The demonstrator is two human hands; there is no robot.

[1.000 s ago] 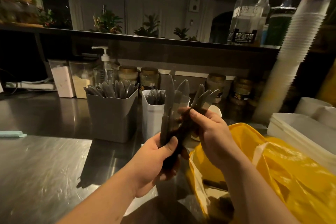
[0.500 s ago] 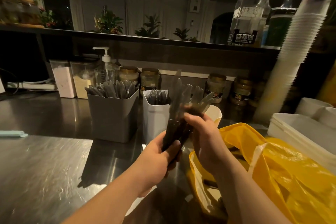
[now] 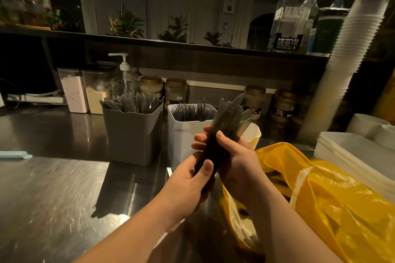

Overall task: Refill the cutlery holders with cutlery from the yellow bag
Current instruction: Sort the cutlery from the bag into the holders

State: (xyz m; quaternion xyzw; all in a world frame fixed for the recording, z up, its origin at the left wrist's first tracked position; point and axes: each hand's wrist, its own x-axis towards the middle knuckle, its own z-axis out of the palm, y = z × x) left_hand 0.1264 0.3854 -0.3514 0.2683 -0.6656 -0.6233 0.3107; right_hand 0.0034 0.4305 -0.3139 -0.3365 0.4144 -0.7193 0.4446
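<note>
Head: knives (image 3: 229,115) within left grip (image 3: 188,183), right grip (image 3: 239,160)

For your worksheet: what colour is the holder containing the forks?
White fork holder, head view.

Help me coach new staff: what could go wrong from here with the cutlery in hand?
1. The grey plastic knives fan out above the left hand and right hand; loose ones could slip onto the steel counter.
2. The white square holder just beyond them holds forks, so knives might get mixed in.
</note>
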